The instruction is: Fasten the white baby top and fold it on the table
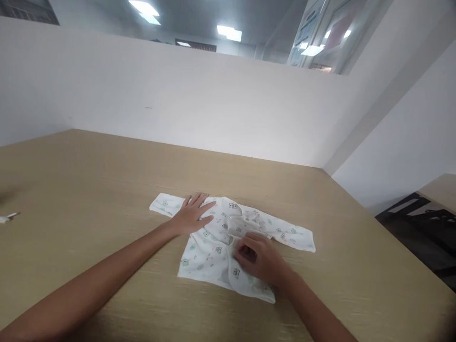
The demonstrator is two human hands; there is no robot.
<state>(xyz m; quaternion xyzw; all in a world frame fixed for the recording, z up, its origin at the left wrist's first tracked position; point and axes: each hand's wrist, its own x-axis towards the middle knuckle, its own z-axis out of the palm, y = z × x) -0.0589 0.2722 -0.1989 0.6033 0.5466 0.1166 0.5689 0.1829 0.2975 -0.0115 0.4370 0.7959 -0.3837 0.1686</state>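
A small white baby shirt (210,251) with a pale printed pattern lies spread flat on the wooden table (89,190), sleeves out to both sides. My left hand (192,213) rests flat on its left shoulder with the fingers stretched out. Over the shirt's front opening, my right hand (258,259) has its fingers curled and pinched on the front edge of the cloth near the snaps.
A small white object (7,217) lies at the table's far left edge. White partition walls (199,99) stand behind the table and to the right. A dark chair (423,223) sits beyond the right edge.
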